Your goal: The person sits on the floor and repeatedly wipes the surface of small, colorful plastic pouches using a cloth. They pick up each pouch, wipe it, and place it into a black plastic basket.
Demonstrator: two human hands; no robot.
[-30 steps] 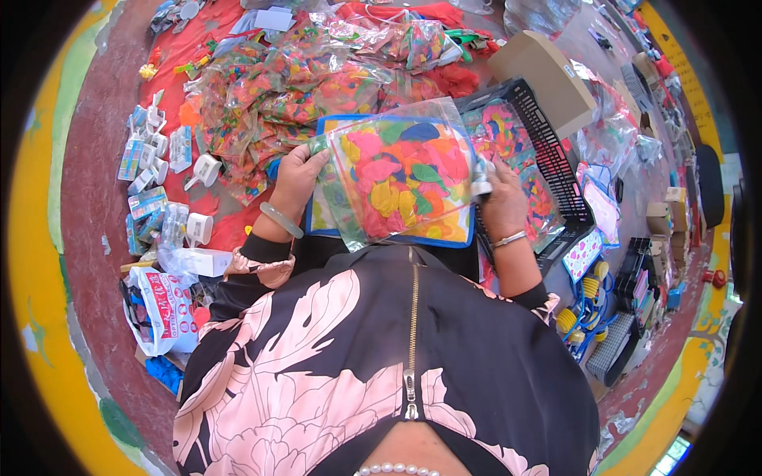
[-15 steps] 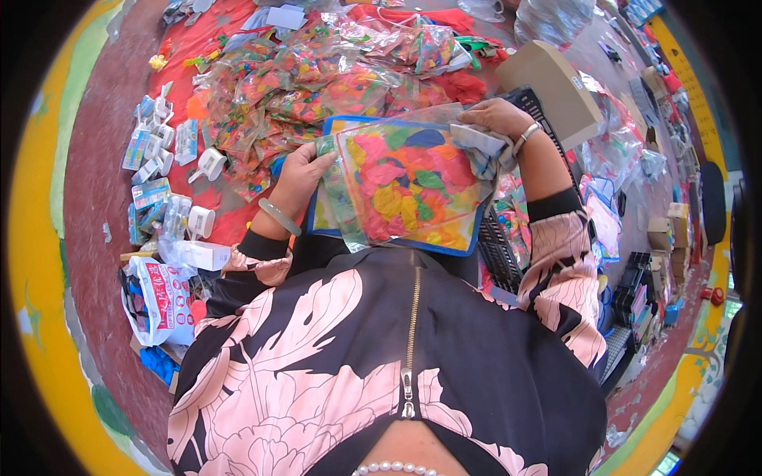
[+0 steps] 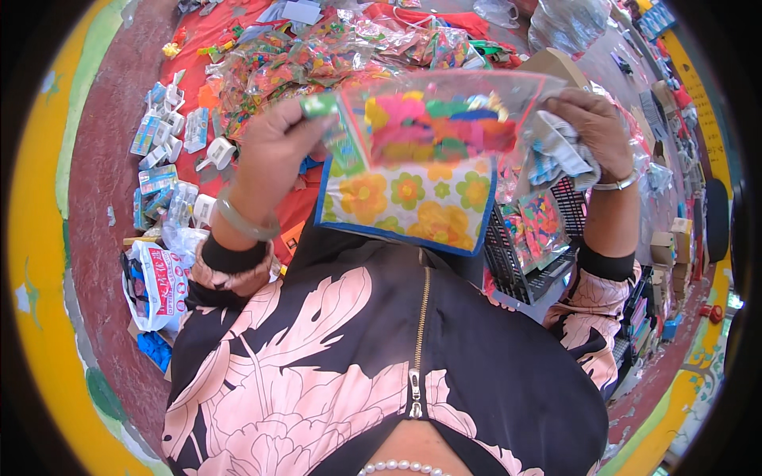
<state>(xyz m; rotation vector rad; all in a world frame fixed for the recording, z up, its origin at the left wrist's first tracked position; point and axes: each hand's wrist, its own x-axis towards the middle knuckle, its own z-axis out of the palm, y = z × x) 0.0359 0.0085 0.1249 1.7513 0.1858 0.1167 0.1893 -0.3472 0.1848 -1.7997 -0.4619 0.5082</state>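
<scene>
Between my hands a clear plastic bag is stretched wide, raised and blurred by motion. Inside it are many limp, bright pieces that look like balloons. My left hand pinches its left edge, beside a green printed strip. My right hand is closed on the opposite upper corner and also on a crumpled pale checked cloth, which hangs below the fingers. On my lap, beneath the bag, lies a flowered mat with a blue border.
A black plastic crate at my right holds similar filled bags. A heap of such bags spreads ahead on red sheeting. Small white devices and boxed packs lie at left, near a white carrier bag. A cardboard box stands behind my right hand.
Both hands have moved up and apart, lifting the bag off the mat and tilting it. The mat's flower print and more of the crate now show.
</scene>
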